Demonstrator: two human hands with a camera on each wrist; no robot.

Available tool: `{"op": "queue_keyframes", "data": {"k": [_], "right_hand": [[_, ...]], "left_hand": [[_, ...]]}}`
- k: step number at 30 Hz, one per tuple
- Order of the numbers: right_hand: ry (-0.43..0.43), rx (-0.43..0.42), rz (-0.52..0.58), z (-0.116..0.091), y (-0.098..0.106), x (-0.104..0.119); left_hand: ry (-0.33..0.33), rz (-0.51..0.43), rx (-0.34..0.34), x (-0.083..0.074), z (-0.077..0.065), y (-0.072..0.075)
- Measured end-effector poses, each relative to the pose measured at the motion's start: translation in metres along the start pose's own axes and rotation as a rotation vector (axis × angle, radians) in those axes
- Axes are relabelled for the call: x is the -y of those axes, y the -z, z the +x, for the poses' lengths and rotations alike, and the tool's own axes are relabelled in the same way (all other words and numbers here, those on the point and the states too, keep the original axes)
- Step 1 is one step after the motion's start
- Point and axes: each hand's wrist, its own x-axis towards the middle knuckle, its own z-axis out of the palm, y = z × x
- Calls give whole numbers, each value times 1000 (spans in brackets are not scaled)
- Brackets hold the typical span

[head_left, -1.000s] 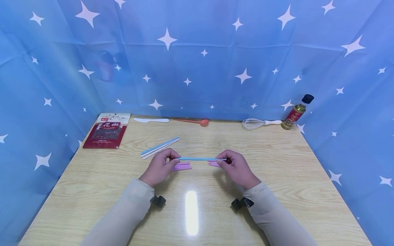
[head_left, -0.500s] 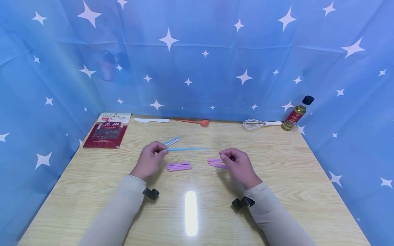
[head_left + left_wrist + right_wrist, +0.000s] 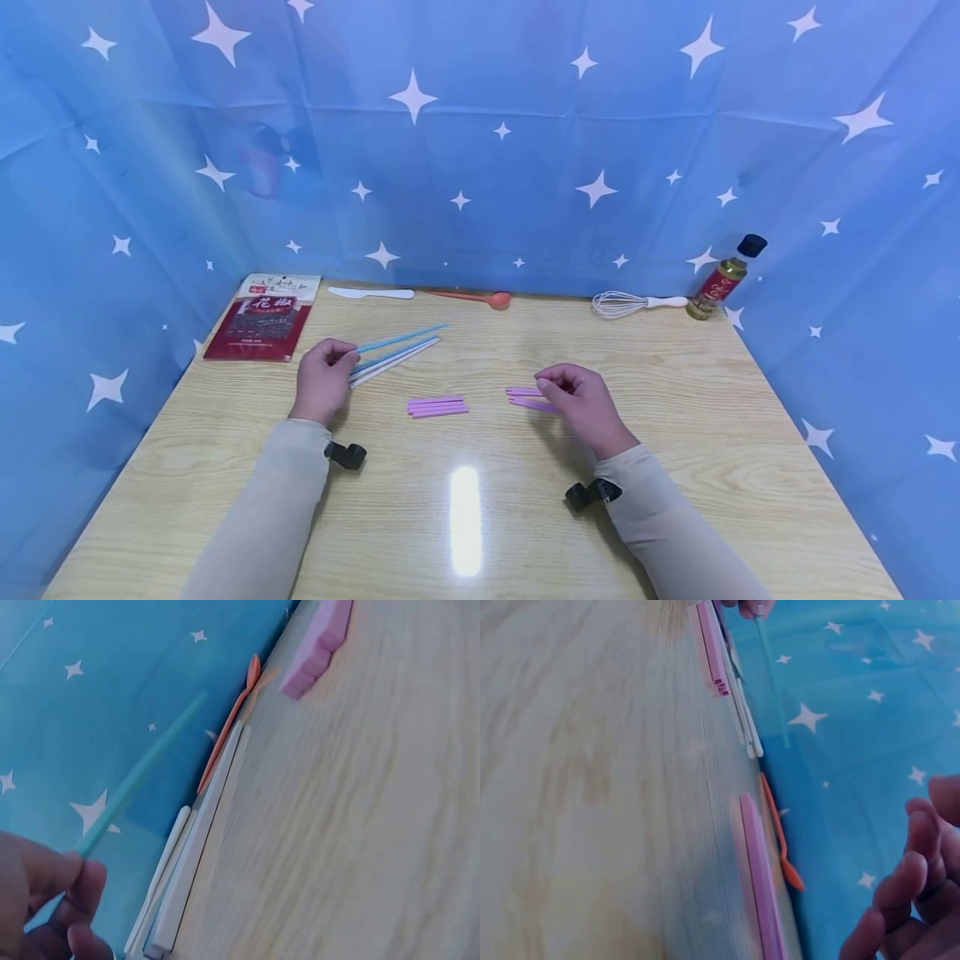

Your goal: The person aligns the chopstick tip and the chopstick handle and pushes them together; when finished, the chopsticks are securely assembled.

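Observation:
At the left of the head view, my left hand (image 3: 321, 382) pinches a light blue chopstick (image 3: 405, 338) by its near end between thumb and fingers. The chopstick slants up to the right, just beyond a blue and white chopstick group (image 3: 394, 362) lying on the table. In the left wrist view the held chopstick (image 3: 142, 772) stands out against the curtain. My right hand (image 3: 583, 404) hovers over pink sticks (image 3: 531, 404), covering their right ends. Its fingers are loosely curved and hold nothing, as the right wrist view shows. Several more pink sticks (image 3: 438, 407) lie side by side between the hands.
Along the back edge lie a white knife (image 3: 371, 293), an orange-red spoon (image 3: 480, 298) and a white whisk (image 3: 633, 303). An oil bottle (image 3: 720, 283) stands at the back right. A red spice packet (image 3: 258, 321) lies back left. A blue star-patterned curtain (image 3: 480, 150) surrounds the wooden table.
The right hand has let go of the blue chopstick's other end and stays nearly still. The left hand has carried the chopstick left, toward the blue and white ones, and turned it to slant.

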Motion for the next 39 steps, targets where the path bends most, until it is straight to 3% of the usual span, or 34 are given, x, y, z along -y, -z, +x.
{"op": "queue_keyframes", "data": {"k": [6,16,30,34,39], "right_hand": [[0,10,2,-1,-2,1],[-6,29,13,-1,-2,0],[-28,41,-13,0,0,-3],[-47,44,-69,3,3,-4],[-107,96,-193,4,7,-8]], "left_hand": [[38,51,-37,4,3,6],[89,297,52,2,3,15],[107,415,153,2,2,17],[72,402,171,-1,1,16],[-61,388,250,-8,-4,5]]}}
